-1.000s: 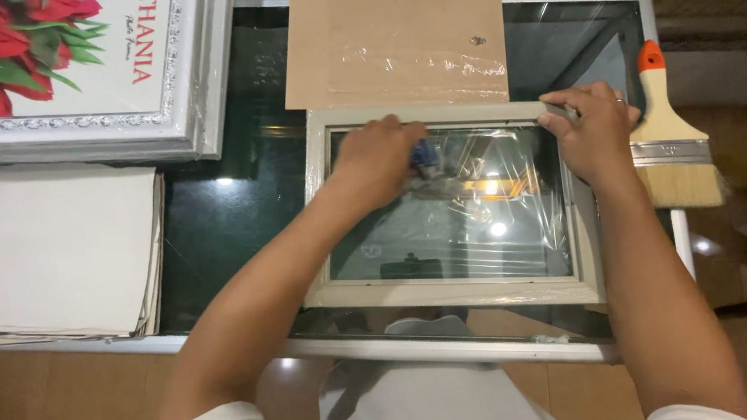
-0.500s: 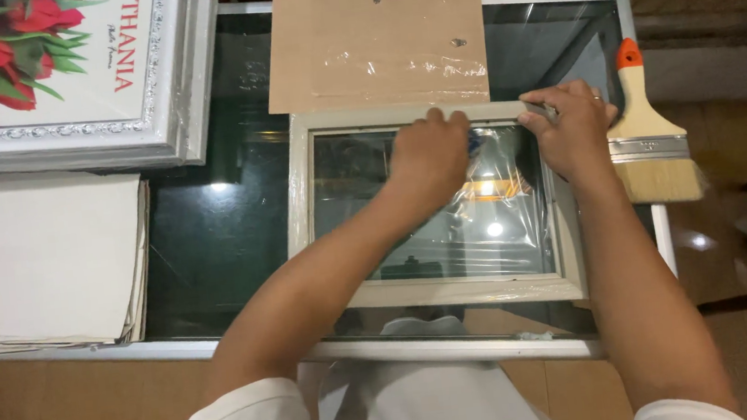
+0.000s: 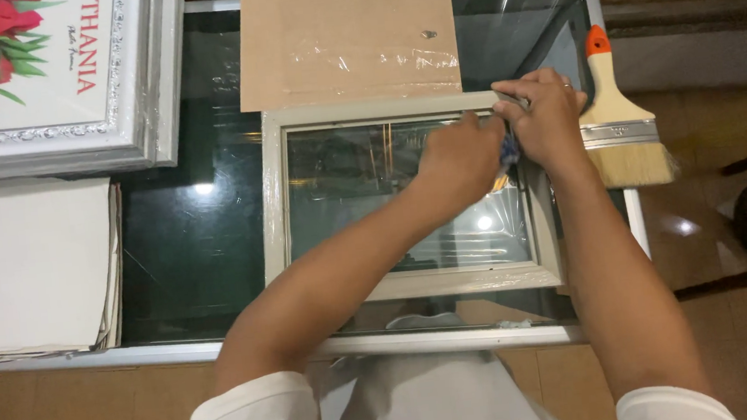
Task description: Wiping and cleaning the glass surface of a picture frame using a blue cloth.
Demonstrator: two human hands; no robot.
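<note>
A glass-topped table [image 3: 186,255] with a pale metal rim is seen from above, and everything else is laid on it. At its far left corner a stack of white ornate picture frames [image 3: 46,132] is piled, the top one showing a print of red tulips; below that, a stack of plain white sheets [image 3: 23,267] is set at the table's left edge. A brown backing board [image 3: 343,39], partly covered in clear film, is placed at the far middle, its near edge just touching a grey-beige picture frame [image 3: 274,201] that lies flat in the centre with its glass pane [image 3: 353,185] in place.

Both forearms are stretched across the frame toward its far right corner, where the two hands are brought close together — almost touching. The left hand [image 3: 460,160] is closed, knuckles up, pressed on the pane with a small blue object [image 3: 508,149] partly showing beneath it; what that object is cannot be told. The right hand [image 3: 542,116] is curled over the frame's corner, gripping its edge.

Just to the right of the frame a flat paintbrush [image 3: 622,113] is lying — orange-tipped wooden handle away from the person, pale bristles toward them.
</note>
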